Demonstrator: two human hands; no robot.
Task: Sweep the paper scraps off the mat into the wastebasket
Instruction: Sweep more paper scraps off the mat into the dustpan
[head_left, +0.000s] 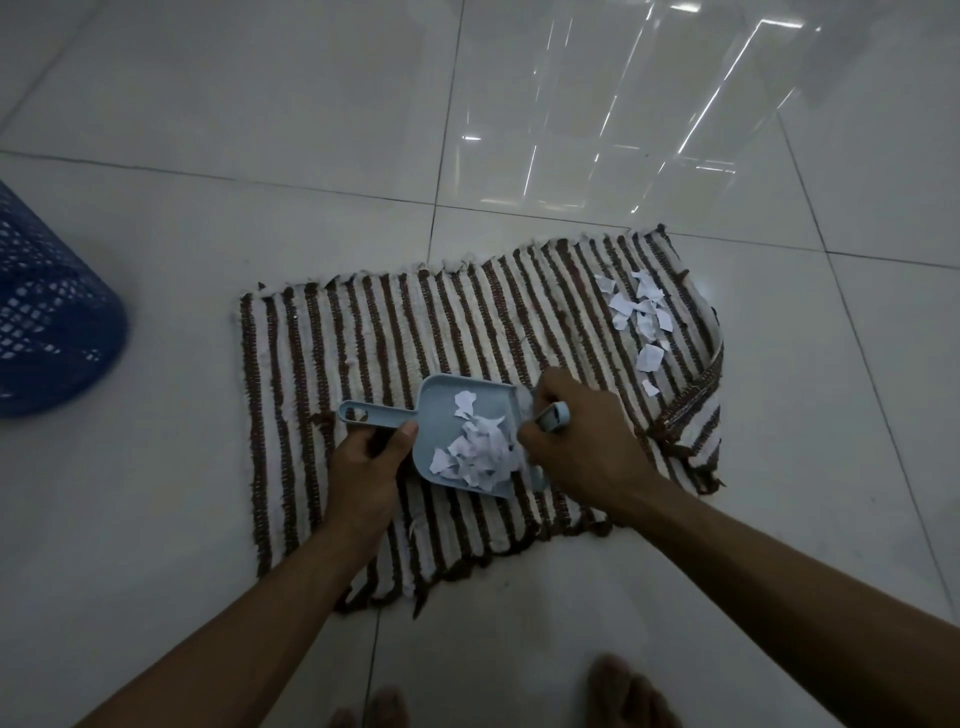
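A pale tiled floor (260, 208) fills the view, with glare streaks at upper right. On it lies a brown-and-white striped mat (395, 322), its right edge folded over and rumpled. At the far left stands a blue lattice wastebasket (47, 312), cut off by the frame edge and well apart from the mat. A light blue dustpan (447, 410) rests on the mat's near middle, holding a heap of torn white paper. The left hand (369, 462) is wrapped around the dustpan's handle. The right hand (576, 436) is closed on a small brush (551, 415) at the pan's mouth; most of the brush is hidden by the fingers. More paper scraps (641, 317) lie loose near the mat's far right corner. Bare toes show blurred at the bottom edge.
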